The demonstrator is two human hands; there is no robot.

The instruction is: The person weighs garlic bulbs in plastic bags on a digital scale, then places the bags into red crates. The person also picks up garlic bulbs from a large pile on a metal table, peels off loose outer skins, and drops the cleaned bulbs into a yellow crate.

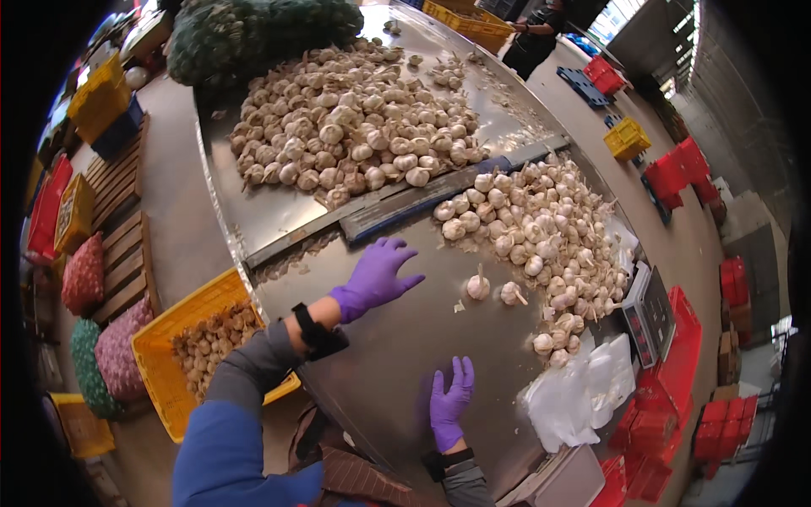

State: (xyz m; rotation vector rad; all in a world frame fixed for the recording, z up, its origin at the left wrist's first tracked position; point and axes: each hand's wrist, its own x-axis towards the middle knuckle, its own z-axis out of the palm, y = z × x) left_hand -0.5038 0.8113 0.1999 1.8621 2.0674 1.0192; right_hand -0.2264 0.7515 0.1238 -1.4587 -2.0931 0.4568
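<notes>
My left hand [377,277], in a purple glove, is over the steel tabletop [380,367] near a blue-edged divider bar [418,196]. Its fingers are spread and nothing is in them. My right hand [452,402], gloved the same way, is lower in the view with fingers apart and holding nothing. Two single garlic bulbs, one with an upright stem [478,287] and one with its stem to the side [511,293], lie on the steel ahead of my hands. Beside them spreads a pile of pale garlic bulbs [545,222]. Past the divider lies a larger heap of garlic [355,127].
White plastic bags [564,405] and a weighing scale [646,317] are at the right edge. A yellow crate [161,342] of garlic stands at left. Green net sacks [253,35] lie at the far end. Another person [535,38] stands beyond, near a yellow crate [472,22].
</notes>
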